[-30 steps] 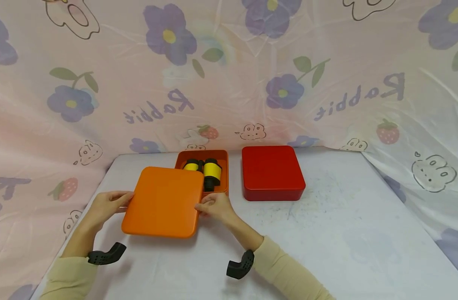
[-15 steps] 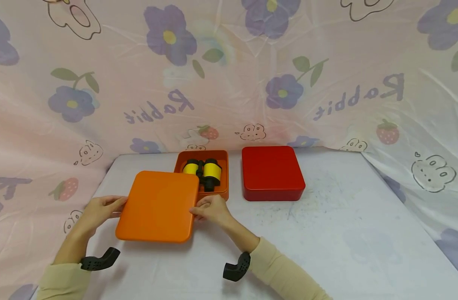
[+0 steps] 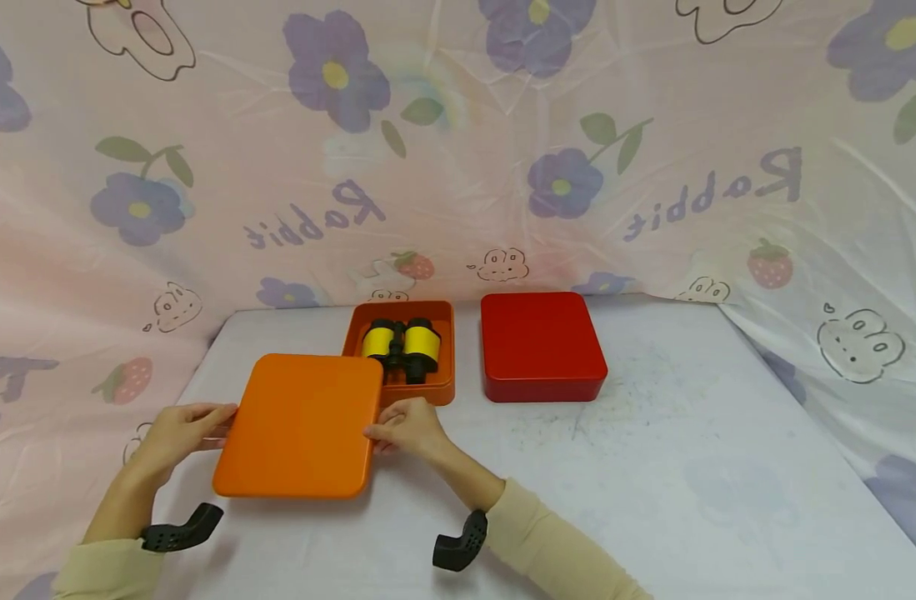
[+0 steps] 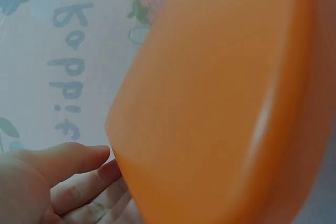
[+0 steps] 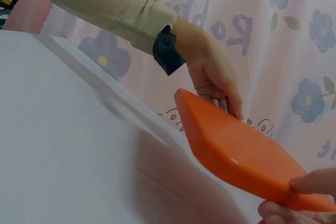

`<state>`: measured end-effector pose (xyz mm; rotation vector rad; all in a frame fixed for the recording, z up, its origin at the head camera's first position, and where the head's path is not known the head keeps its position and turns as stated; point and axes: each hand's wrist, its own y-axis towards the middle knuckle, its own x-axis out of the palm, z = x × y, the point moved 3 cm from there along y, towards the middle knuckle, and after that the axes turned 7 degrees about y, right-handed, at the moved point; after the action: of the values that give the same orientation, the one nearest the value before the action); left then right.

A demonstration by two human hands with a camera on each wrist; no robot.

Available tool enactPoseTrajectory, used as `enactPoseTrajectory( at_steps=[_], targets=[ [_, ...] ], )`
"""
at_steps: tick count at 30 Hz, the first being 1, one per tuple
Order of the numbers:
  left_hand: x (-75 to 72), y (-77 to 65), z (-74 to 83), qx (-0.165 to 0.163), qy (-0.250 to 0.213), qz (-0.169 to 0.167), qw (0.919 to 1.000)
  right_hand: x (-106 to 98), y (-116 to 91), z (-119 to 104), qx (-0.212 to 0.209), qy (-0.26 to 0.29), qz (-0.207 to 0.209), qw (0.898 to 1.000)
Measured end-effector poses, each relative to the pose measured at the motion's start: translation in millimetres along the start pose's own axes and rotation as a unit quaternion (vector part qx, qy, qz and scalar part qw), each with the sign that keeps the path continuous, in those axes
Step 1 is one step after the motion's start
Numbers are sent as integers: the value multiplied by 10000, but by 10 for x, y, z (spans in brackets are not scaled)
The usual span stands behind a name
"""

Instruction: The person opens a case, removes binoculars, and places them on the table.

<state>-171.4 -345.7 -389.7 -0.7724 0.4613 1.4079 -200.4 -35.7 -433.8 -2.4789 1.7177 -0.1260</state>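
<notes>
An orange square lid is held level above the table between both hands. My left hand grips its left edge; in the left wrist view the thumb is at the edge and the fingers reach beneath. At the opposite edge my right hand pinches the lid, thumb on top and fingers under it in the right wrist view. Behind the lid stands an open orange box with yellow and black binoculars lying inside. The lid overlaps the box's front left corner in the head view.
A red square box, closed on top, stands to the right of the orange box. Both are on a white table. A patterned curtain hangs behind and at the sides. Black curved mounts sit on both wrists.
Both hands have carried the lid left and toward the person, away from the orange box. More of the box and binoculars now shows. The red box stays put.
</notes>
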Motion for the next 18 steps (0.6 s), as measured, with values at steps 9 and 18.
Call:
enactPoseTrajectory(
  at_steps=[9, 18],
  targets=[
    [-38, -32, -101, -108, 122, -133, 9998, 109, -35, 10, 38, 54, -72, 10000],
    [-80, -50, -205, -200, 278, -206, 9992, 203, -13, 59, 168, 47, -74, 9998]
  ],
)
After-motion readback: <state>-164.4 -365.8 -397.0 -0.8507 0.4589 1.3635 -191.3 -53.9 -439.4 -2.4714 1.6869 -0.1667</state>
